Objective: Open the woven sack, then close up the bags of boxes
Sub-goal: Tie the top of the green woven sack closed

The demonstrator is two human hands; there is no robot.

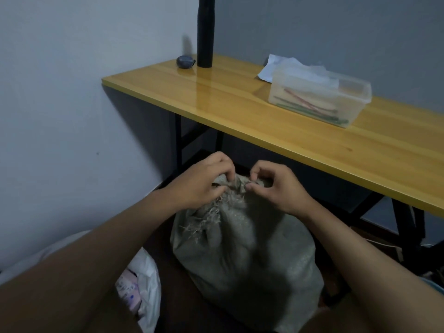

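A grey-green woven sack [247, 255] stands full on the dark floor in front of me, its neck gathered and tied, with frayed threads hanging at the left. My left hand [199, 181] pinches the tied neck from the left with curled fingers. My right hand [276, 186] pinches the same knot from the right between thumb and fingertips. The tie itself is mostly hidden under my fingers. A white plastic bag [141, 284] holding pink boxes lies on the floor to the sack's left, partly hidden by my left forearm.
A yellow wooden table [264, 121] on black legs stands just behind the sack. On it sit a clear plastic tub [319, 102] with coloured sticks, white paper, a tall black bottle [205, 32] and a small dark object [185, 61]. Grey walls close the corner.
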